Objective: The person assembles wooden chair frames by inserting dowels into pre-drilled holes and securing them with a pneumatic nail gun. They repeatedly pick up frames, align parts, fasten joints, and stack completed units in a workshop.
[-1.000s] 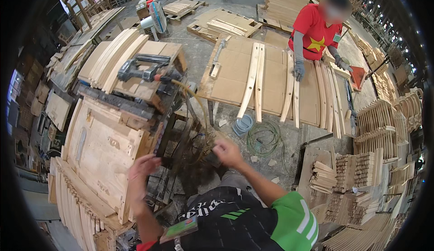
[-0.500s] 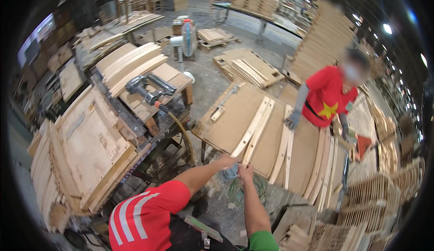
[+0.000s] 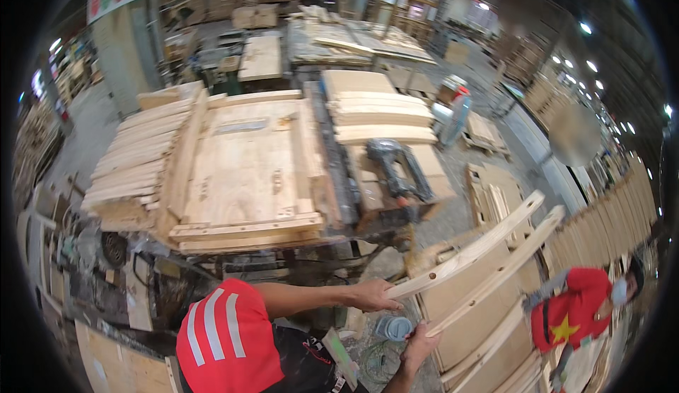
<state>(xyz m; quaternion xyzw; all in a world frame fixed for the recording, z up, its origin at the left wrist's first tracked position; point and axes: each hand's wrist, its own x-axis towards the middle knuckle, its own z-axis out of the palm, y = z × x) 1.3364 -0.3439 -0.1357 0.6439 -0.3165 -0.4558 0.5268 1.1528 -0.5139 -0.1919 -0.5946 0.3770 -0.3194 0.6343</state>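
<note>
In my left hand is the near end of a long pale wooden slat with a drilled hole close to my fingers. My right hand grips the end of a second, similar slat, roughly alongside the first. Both slats slope up and away to the right, apart from each other, above a cardboard-covered table. More slats lie on that table by my right hand.
A wooden frame jig sits on the left bench beside stacked slats. A nail gun rests near another slat stack. A co-worker in red stands at right. A blue-grey container is below my hands.
My view has swung left toward the bench with the jig. Both slats, which lay on the cardboard table, are now lifted in my hands. The co-worker appears farther right and lower.
</note>
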